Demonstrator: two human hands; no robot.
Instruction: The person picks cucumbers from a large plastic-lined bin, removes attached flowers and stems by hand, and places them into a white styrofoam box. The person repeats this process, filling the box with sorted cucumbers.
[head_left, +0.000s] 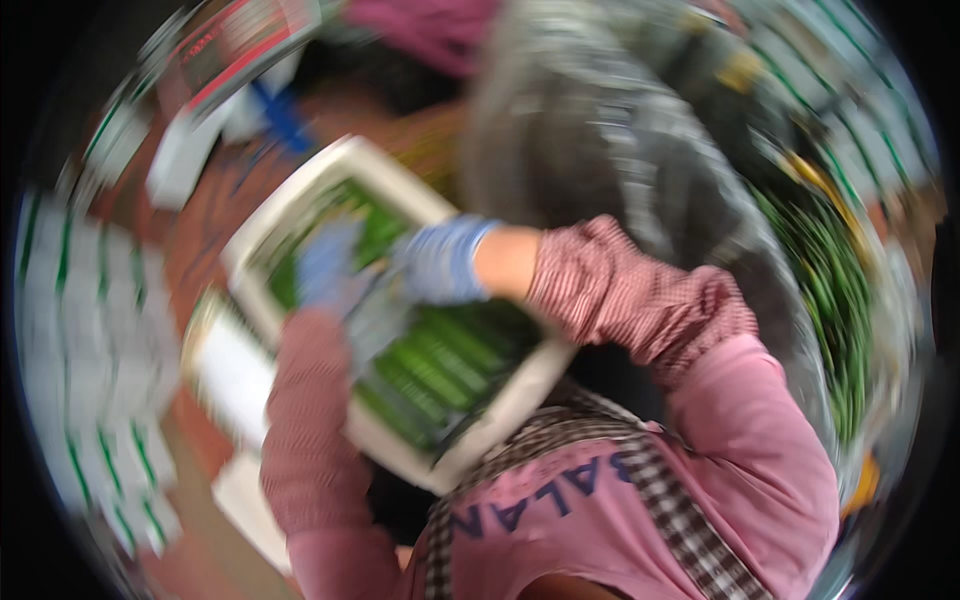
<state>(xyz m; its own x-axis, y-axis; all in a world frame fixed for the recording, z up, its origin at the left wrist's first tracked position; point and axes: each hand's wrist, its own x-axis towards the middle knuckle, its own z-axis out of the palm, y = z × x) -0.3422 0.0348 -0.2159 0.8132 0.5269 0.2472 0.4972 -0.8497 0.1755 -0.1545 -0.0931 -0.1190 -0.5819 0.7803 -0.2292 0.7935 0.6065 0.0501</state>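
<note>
A white box (525, 382), apparently of foam, is tilted before me close to my apron. Inside it, green bundles (431, 367) that look like bagged vegetables lie side by side at the near end. More greens (379, 225) fill the far end. My left hand (328, 262), in a blue glove, is over the box's left part. Close by on its right, my right hand (442, 262) reaches in over the far side, gloved in blue and white. A pale, film-like patch (379, 322) shows below both hands. Motion blur hides the fingers and anything they may hold.
A large clear plastic sheet or bag (555, 150) bulges at the right, with long green stalks (825, 300) beyond. White, green-striped stacks (97, 300) line the left. A red-framed device (240, 52) stands far left. A white round object (232, 367) is beside the box.
</note>
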